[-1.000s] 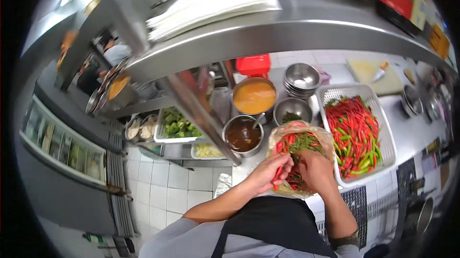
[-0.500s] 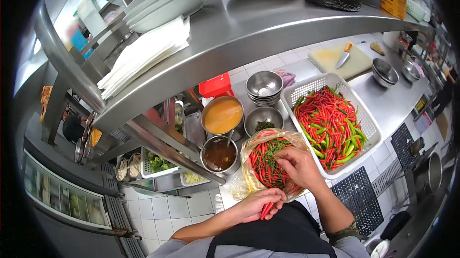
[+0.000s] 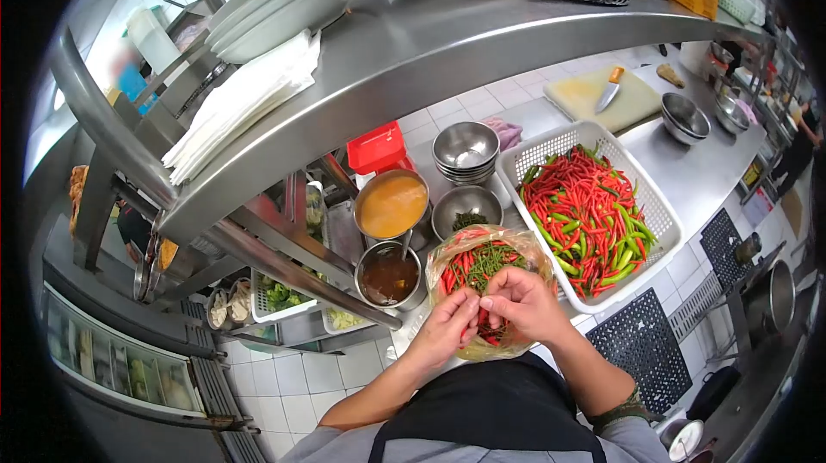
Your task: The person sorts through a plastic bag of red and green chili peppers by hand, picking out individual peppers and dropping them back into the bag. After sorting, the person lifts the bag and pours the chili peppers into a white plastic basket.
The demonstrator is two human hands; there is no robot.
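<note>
My left hand (image 3: pixel 443 325) is closed around red chili peppers, with a little red showing below its fingers. Its fingertips meet those of my right hand (image 3: pixel 523 301), which pinches at a red chili pepper (image 3: pixel 483 317) between the two hands; the fingers partly hide it. Both hands are over the near side of an open clear plastic bag (image 3: pixel 439 267). Inside the bag lie red chili peppers and a heap of thin green stems (image 3: pixel 483 263). Just behind the bag, a steel bowl (image 3: pixel 489 201) holds a small dark green heap.
At right stands a white perforated basket (image 3: pixel 673 205) of red and green chilies. Pots of orange liquid (image 3: pixel 392 206) and dark liquid (image 3: pixel 389 280) stand at left. A knife (image 3: pixel 608 95) lies on a cutting board (image 3: pixel 641 106). A steel shelf (image 3: pixel 430 41) spans above.
My right hand has come out of the bag's middle toward me. My left hand has risen with its chilies, and the fingertips now meet. The view has shifted slightly.
</note>
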